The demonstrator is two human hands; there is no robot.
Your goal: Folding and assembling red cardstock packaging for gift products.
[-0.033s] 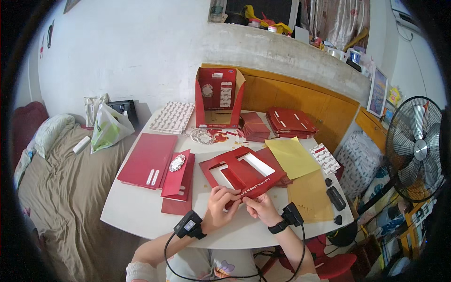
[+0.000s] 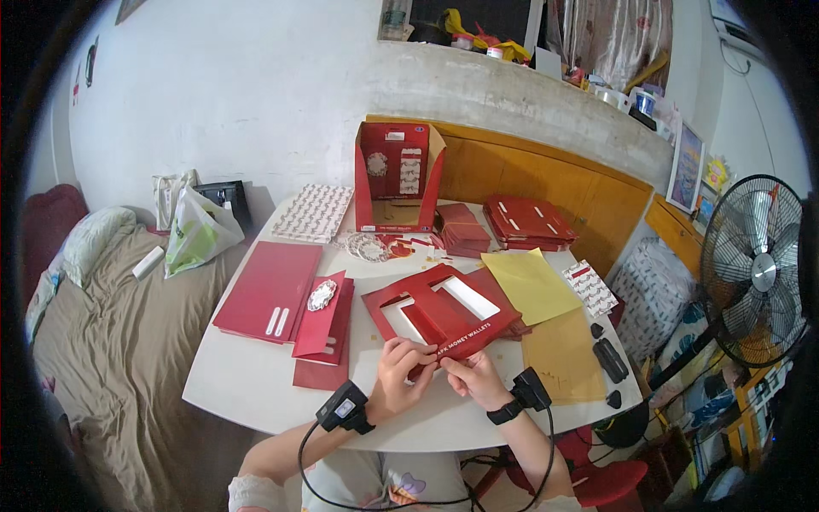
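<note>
Over the front of the table, my left hand (image 2: 401,371) and my right hand (image 2: 479,378) pinch the near edge of a red cardboard sleeve (image 2: 437,317). The sleeve is tilted, with two window cutouts and white lettering on its near border. Fingers of both hands are closed and almost meet at that edge; some left fingertips are hidden behind it. Left of the sleeve lie a small red envelope with a white oval ornament (image 2: 321,296) and a larger stack of red envelopes (image 2: 269,290). More red envelopes (image 2: 493,286) lie partly under the sleeve's right side.
A red display box (image 2: 392,224) stands at the back, beside stacked red cards (image 2: 461,230) and red sleeves (image 2: 527,222). Patterned white sheets (image 2: 314,213), yellow paper (image 2: 531,286), a tan envelope (image 2: 563,363) and black objects (image 2: 609,360) lie about. A fan (image 2: 762,271) is at right.
</note>
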